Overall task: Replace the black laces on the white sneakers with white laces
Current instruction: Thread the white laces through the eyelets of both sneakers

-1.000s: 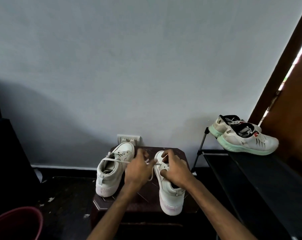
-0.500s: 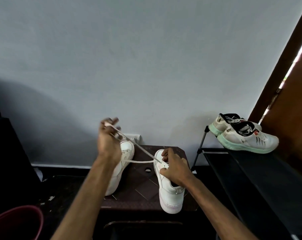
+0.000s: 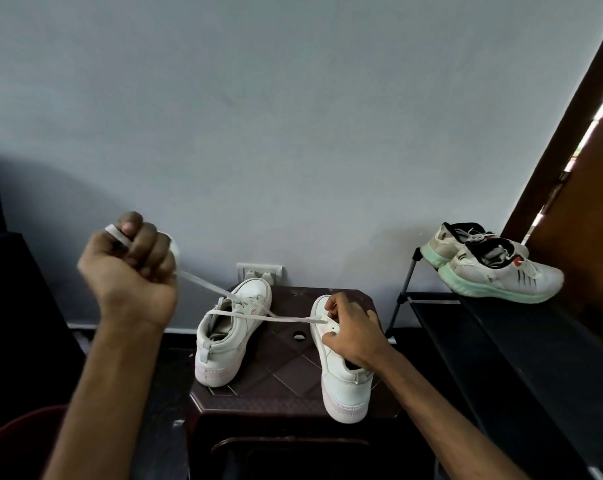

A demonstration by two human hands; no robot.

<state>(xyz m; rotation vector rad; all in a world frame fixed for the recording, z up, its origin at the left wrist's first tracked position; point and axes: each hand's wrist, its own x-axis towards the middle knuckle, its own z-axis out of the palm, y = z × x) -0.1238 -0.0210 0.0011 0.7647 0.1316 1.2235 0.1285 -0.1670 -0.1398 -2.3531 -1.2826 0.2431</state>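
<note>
Grip: left hand (image 3: 130,271) fisted tight round the white lace (image 3: 206,285), raised high; lace runs taut to the right sneaker (image 3: 341,379), where right hand (image 3: 352,332) pinches the upper by the eyelets. Left sneaker (image 3: 224,344) stands apart, both on the stool (image 3: 286,368), heels near

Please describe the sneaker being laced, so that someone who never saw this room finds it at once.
Against the grey wall stands a dark brown stool bearing two white sneakers. It is the right sneaker. It alone, not its neighbour, is gripped by the right hand, and a white lace runs from it to the raised left hand.
</note>
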